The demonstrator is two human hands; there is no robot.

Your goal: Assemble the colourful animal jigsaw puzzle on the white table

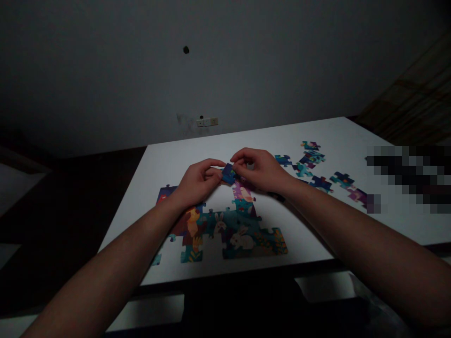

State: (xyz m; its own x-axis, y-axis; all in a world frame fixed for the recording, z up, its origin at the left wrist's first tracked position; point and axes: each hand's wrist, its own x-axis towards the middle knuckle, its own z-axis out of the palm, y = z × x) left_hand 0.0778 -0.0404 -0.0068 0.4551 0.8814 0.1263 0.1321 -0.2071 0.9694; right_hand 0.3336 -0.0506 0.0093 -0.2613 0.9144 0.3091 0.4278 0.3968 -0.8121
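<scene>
Partly joined puzzle [232,220] lay flat on the white desk [218,148], its outline stepped, with gaps between pieces. Two white rabbits showed in its near part, and a yellow-orange animal on its left side. A pink and purple strip rose from its middle toward the far side.

Blue piece [228,174] was at the far end of the puzzle, tilted, just by that strip; whether it touched could not be told. The left hand [198,184] had its fingers pinched on the piece's left side, the wrist passing over the puzzle's left part. The right hand [262,171] was curled, thumb and forefinger at the piece's right side; whether they gripped or merely touched it could not be told.

Loose pieces [320,183], blue, teal and purple, were scattered right of the puzzle, some close together. Well beyond the puzzle, a socket [207,122] was set low in the grey wall [264,65].
</scene>
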